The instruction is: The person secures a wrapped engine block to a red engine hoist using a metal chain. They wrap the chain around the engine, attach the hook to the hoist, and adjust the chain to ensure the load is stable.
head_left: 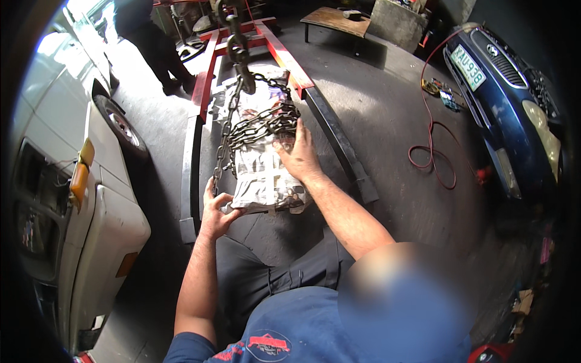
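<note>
A bundle wrapped in newspaper [260,172] hangs or lies between the legs of a red and black hoist frame. Rusty chain [260,128] winds several times around its middle, and a strand runs up its left side. Above it hangs a metal hook [247,81] on a heavier chain [237,45]. My left hand [216,213] grips the bundle's near left corner, index finger stretched up beside the chain strand. On the bundle's right side lies my right hand [301,158], fingers extended against the wound chain and thumb across the paper. The bundle's underside is hidden.
The hoist's black legs [336,136] flank the bundle. A white vehicle [109,224] stands close on the left, a dark blue car front [493,91] at right. A red hose [431,148] coils on the floor. Far off are a low wooden table [336,23] and another person's legs [158,54].
</note>
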